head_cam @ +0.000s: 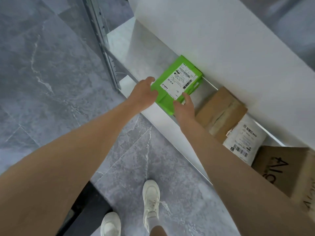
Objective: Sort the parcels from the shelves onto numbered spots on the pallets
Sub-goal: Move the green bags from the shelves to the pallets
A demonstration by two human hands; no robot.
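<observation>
Green plastic wraps the parcel that both hands have reached. This green parcel (163, 99) lies flat on the lowest white shelf (146, 53), towards the shelf's left end, with its near corner just over the front edge and its far corner tucked beneath the upper board (204, 40). A white shipping label (180, 80) with barcodes covers most of its top face.

The left hand (143, 94) is at the parcel's left edge. Its thumb lies on the green top near the front corner, and its fingers (150, 79) are curled in against the side, so the hand grips that edge. The right hand (185, 108) comes in at the near right corner. Its fingers (186, 96) are fairly straight and a little spread, resting on the top where the label ends. The corner below the palm is hidden, so I cannot tell whether anything hooks under it. Both forearms are bare.

Further right along the same shelf sits a brown cardboard box (221, 113), just beside the green parcel without clearly touching it. A white mailer bag (243, 138) with a barcode leans against that box on its right. Beyond the bag stands a printed carton (281, 169), at the shelf's front edge.

A grey metal upright (105, 48) rises at the shelf's left end. Below lies a grey marbled floor (42, 74), where two white shoes (150, 198) stand near the shelf's front edge.
</observation>
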